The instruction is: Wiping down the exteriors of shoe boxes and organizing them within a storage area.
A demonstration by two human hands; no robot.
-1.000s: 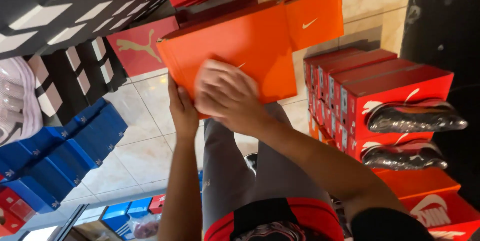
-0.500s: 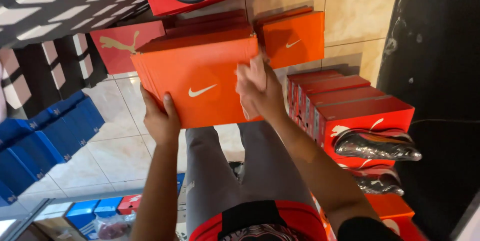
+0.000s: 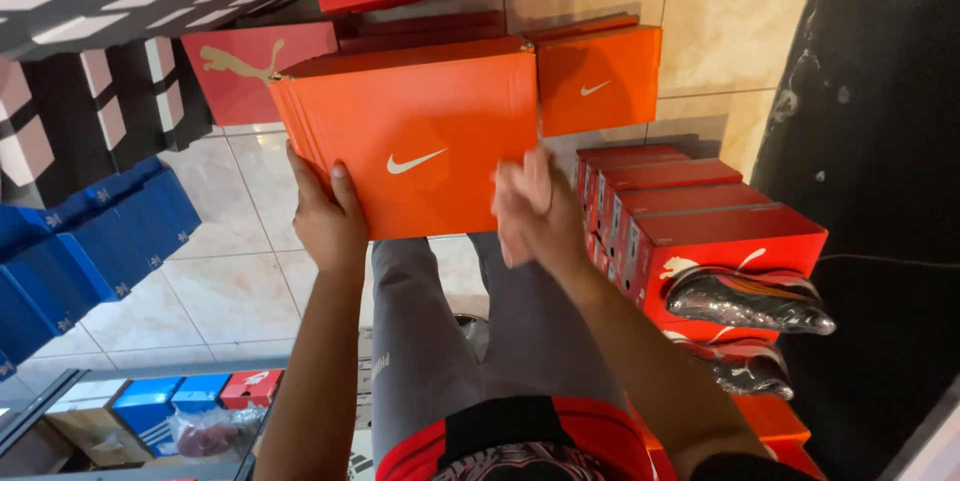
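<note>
The left hand [image 3: 325,216] grips the lower left corner of an orange shoebox [image 3: 415,141], thumb on its face. The right hand [image 3: 535,209], blurred, sits at the box's five o'clock edge; whether it grips I cannot tell. Red shoeboxes [image 3: 700,231] stand at three o'clock, blue boxes [image 3: 90,241] at nine, another orange box [image 3: 600,76] beyond.
</note>
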